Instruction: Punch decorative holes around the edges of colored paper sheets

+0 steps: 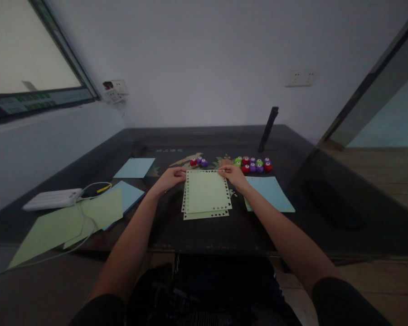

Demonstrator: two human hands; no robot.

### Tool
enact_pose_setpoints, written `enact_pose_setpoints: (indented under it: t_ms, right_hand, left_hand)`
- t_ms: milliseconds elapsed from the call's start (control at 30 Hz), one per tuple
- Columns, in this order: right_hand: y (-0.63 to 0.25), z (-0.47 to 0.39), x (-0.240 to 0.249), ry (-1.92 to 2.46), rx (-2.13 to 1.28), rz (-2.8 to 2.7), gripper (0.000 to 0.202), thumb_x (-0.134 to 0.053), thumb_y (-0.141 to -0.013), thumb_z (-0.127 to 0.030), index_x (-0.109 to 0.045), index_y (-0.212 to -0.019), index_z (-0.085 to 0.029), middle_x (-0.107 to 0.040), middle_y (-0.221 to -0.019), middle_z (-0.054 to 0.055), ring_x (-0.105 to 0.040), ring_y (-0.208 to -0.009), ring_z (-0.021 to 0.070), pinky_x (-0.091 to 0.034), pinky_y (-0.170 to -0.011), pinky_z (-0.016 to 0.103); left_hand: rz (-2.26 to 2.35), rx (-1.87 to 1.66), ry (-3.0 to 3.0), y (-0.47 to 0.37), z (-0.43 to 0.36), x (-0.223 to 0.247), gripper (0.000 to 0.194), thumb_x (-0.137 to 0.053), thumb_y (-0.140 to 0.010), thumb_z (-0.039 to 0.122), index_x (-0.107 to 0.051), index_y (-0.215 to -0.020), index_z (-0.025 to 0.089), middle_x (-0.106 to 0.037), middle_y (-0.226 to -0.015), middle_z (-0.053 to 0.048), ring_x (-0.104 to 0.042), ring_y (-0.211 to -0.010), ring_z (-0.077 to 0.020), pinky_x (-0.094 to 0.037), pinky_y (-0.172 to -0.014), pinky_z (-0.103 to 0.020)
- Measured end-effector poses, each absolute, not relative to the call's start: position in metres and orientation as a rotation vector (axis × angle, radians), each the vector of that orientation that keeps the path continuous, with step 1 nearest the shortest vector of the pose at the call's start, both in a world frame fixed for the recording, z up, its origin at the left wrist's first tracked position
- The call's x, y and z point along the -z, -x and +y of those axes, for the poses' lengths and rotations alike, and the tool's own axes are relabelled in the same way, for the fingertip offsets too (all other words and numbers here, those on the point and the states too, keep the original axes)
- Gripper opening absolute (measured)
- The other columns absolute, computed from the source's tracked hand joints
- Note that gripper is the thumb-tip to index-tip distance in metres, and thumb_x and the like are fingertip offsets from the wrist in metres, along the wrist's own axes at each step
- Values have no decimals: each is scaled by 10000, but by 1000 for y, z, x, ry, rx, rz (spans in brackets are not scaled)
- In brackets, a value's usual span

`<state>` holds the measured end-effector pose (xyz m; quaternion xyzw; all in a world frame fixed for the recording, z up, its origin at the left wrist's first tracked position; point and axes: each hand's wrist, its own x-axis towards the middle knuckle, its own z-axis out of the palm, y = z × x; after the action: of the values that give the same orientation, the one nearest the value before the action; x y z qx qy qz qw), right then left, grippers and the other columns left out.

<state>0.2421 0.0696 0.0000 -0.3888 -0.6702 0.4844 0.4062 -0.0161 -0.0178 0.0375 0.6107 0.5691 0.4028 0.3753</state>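
Note:
Two or more pale green sheets with small dark marks along their edges overlap in front of me, slightly out of line. My left hand pinches their top left corner, and my right hand pinches the top right corner. Beyond the sheets sit a few red and purple balls with eye-like dots. Several more balls, red, green and purple, are grouped just past my right hand. Light blue paper lies beside my right forearm, over a greenish sheet.
The dark table holds a blue sheet at the back left. Green sheets, a white power strip and a cable lie at the left. An upright black object stands at the back; a dark flat object is at the right.

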Motion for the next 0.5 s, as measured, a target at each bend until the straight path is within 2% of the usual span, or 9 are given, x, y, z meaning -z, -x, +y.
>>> enact_pose_setpoints:
  t_ms: [500]
  right_hand:
    - [-239,66,-3,1005,-1345,-1592,189,-670,-689,-257,-673,-835,-137,-643,-629,28,-560,-559,136,-445,-558,276]
  left_hand:
    - [1494,-1055,-1634,18,-14,-33,207,-633,-676,244,-686,-848,141,-696,-750,-51,-634,-685,-164,-467,-665,-269]
